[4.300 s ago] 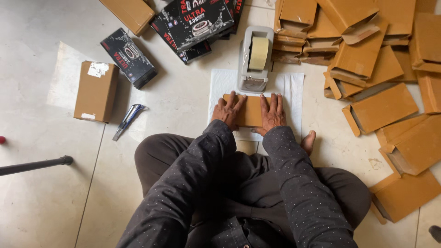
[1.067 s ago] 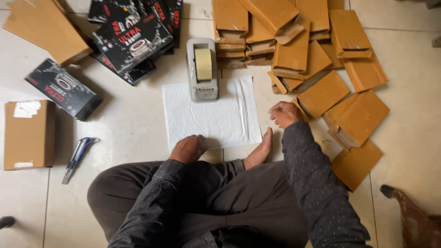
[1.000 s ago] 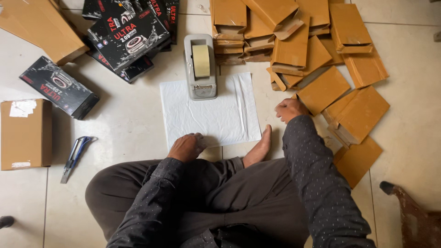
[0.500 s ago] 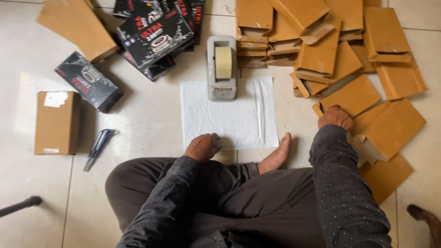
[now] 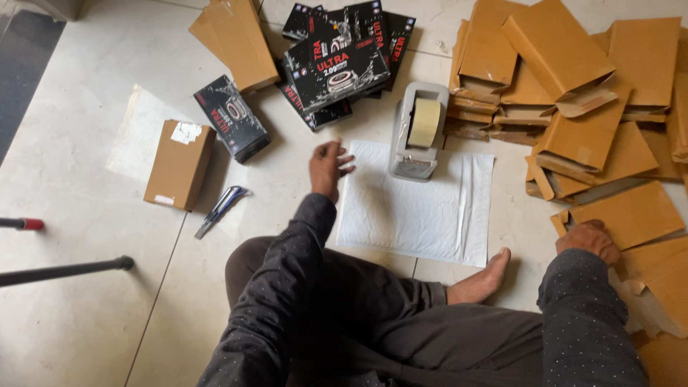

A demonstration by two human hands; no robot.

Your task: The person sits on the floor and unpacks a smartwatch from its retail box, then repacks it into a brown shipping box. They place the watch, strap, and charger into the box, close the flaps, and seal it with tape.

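Note:
I sit cross-legged on a tiled floor. My left hand (image 5: 328,166) is stretched forward with fingers spread, holding nothing, hovering at the left edge of a white padded mailer (image 5: 419,215) and below a pile of black product boxes (image 5: 337,61). My right hand (image 5: 589,240) rests palm down on a brown cardboard mailer (image 5: 623,215) at my right; whether it grips the mailer is unclear. A grey tape dispenser (image 5: 418,129) with a roll of tan tape stands at the mailer's far edge.
Many brown cardboard mailers (image 5: 573,86) are heaped at the right. A sealed brown box (image 5: 179,163), a single black box (image 5: 231,118) and a blue utility knife (image 5: 221,209) lie to the left. Tripod legs (image 5: 64,271) cross the lower left. My bare foot (image 5: 481,279) touches the floor.
The brown mailer I pressed on the white mailer is gone from it. My left hand has lifted from my knee and reached forward; my right hand moved out onto the mailers at the right.

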